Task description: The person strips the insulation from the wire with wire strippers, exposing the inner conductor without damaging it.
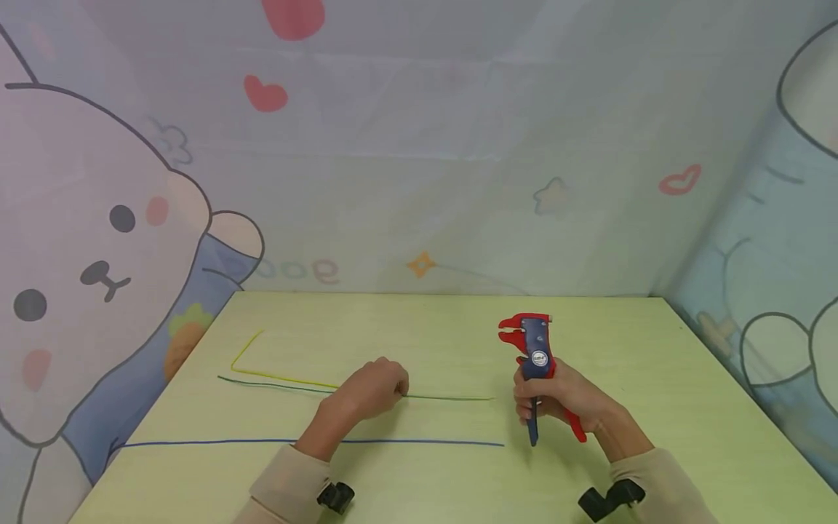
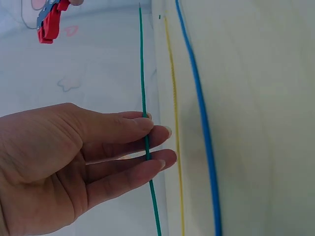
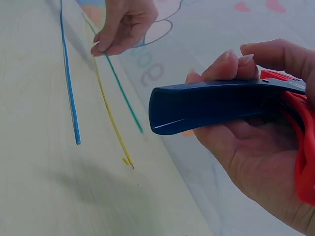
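A thin green wire [image 2: 142,64] is pinched between the thumb and fingers of my left hand [image 1: 369,386], which holds it above the table. In my right hand [image 1: 566,397] is a wire stripper [image 1: 537,335] with red and dark blue parts. I grip it by the handles, its head pointing up and its notched jaws facing left. A yellow wire [image 1: 284,377] with a bent far left end lies on the table; my left hand hides part of it in the head view. Bare metal shows at its near tip in the right wrist view. A blue wire [image 1: 216,442] stretches straight across nearer to me.
The pale yellow-green table [image 1: 687,437] carries the wires. A tiny yellow piece [image 3: 126,161] lies beside the yellow wire's tip. Behind the table hangs a cloth backdrop [image 1: 419,145] with cartoon prints. A small black device [image 1: 336,498] is strapped to the left wrist.
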`<state>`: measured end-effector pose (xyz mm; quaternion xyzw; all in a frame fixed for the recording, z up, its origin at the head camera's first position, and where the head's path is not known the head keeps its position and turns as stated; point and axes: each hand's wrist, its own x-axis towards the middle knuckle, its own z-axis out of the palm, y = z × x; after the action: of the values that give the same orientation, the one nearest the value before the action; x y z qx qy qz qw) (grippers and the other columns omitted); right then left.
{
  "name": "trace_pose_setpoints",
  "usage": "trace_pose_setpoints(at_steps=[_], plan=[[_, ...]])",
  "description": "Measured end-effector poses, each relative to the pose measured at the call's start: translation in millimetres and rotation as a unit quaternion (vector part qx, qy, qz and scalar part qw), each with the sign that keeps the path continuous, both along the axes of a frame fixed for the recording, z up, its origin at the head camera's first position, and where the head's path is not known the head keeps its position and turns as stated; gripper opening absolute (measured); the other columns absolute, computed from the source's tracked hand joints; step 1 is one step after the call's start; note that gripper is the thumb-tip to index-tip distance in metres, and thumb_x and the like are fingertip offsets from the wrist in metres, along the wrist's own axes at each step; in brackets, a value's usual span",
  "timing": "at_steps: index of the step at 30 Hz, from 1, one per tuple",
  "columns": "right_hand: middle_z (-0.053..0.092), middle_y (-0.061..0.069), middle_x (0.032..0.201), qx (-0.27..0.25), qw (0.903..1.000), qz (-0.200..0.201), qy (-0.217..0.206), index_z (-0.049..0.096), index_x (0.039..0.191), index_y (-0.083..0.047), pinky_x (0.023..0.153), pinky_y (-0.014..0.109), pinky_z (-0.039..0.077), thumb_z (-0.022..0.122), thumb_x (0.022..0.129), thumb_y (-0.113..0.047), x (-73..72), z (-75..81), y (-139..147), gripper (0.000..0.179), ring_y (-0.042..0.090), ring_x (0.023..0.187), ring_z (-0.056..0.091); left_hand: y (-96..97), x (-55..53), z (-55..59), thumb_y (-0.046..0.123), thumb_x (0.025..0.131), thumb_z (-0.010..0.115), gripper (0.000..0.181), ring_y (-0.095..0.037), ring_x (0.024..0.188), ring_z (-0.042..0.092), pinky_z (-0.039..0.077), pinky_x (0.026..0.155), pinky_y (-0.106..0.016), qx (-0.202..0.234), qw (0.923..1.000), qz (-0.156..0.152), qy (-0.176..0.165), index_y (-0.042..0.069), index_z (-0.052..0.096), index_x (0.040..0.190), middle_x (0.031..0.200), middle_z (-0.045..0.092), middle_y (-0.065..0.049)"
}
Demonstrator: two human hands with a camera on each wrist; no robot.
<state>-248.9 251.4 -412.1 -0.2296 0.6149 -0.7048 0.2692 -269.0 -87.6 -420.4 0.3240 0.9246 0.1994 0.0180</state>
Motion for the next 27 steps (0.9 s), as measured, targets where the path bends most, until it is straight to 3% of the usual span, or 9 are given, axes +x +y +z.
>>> trace_pose_setpoints(at_steps=[7, 11, 13, 15, 18, 27], plan=[[0.058, 0.004, 0.078, -0.003, 1.0000, 0.004, 0.004, 0.057, 0.093, -0.004, 0.077, 0.041, 0.055, 0.053, 0.098, -0.002, 0.5, 1.3, 0.2, 0.006, 0.020, 0.072, 0.060, 3.0, 2.2, -2.8, -0.016, 0.083, 0.052, 0.047, -0.010, 0.057, 0.013, 0.016, 0.054, -0.027, -0.017, 0.9999, -0.002, 0.004, 0.017, 0.027, 0.062, 0.064, 0.013, 0.005], [0.057, 0.003, 0.078, 0.000, 1.0000, 0.007, 0.005, 0.056, 0.092, -0.004, 0.078, 0.042, 0.055, 0.052, 0.099, -0.002, 0.6, 1.1, 0.3, 0.008, 0.020, 0.072, 0.060, 3.6, 2.8, -3.2, -0.012, 0.086, 0.060, 0.035, -0.008, 0.055, 0.027, 0.028, 0.052, -0.024, -0.029, 0.9995, 0.011, -0.006, 0.010, 0.056, 0.060, 0.061, 0.040, 0.007], [0.057, 0.003, 0.078, 0.003, 1.0000, 0.006, 0.005, 0.056, 0.092, -0.004, 0.078, 0.042, 0.055, 0.052, 0.099, -0.002, 0.6, 0.7, 0.6, 0.008, 0.020, 0.072, 0.060, 4.1, 3.0, -4.3, -0.009, 0.087, 0.065, 0.023, -0.007, 0.058, 0.038, 0.039, 0.055, -0.024, -0.037, 0.9992, 0.014, -0.009, 0.007, 0.072, 0.072, 0.071, 0.059, 0.004], [0.057, 0.004, 0.078, 0.006, 1.0000, 0.004, 0.004, 0.056, 0.092, -0.004, 0.079, 0.042, 0.055, 0.052, 0.099, -0.002, 0.4, 0.1, 1.0, 0.008, 0.020, 0.072, 0.060, 4.6, 3.3, -4.6, -0.007, 0.088, 0.067, 0.017, -0.008, 0.062, 0.047, 0.047, 0.061, -0.026, -0.043, 0.9989, 0.015, -0.009, 0.006, 0.077, 0.081, 0.082, 0.069, 0.000], [0.058, 0.004, 0.078, 0.010, 0.9999, 0.003, 0.002, 0.056, 0.092, -0.004, 0.079, 0.043, 0.055, 0.052, 0.099, -0.002, 0.1, -0.4, 1.5, 0.008, 0.021, 0.073, 0.060, 5.3, 3.4, -5.3, -0.007, 0.087, 0.068, 0.016, -0.009, 0.065, 0.051, 0.050, 0.063, -0.028, -0.047, 0.9988, 0.013, -0.005, 0.005, 0.078, 0.083, 0.086, 0.072, -0.003], [0.058, 0.005, 0.079, 0.014, 0.9999, 0.001, -0.002, 0.056, 0.093, -0.004, 0.079, 0.043, 0.055, 0.053, 0.099, -0.004, -0.4, -0.3, 1.6, 0.006, 0.021, 0.073, 0.060, 5.2, 3.0, -7.7, -0.009, 0.085, 0.068, 0.021, -0.008, 0.061, 0.044, 0.043, 0.057, -0.025, -0.049, 0.9988, 0.000, 0.002, 0.007, 0.077, 0.076, 0.078, 0.068, 0.001]])
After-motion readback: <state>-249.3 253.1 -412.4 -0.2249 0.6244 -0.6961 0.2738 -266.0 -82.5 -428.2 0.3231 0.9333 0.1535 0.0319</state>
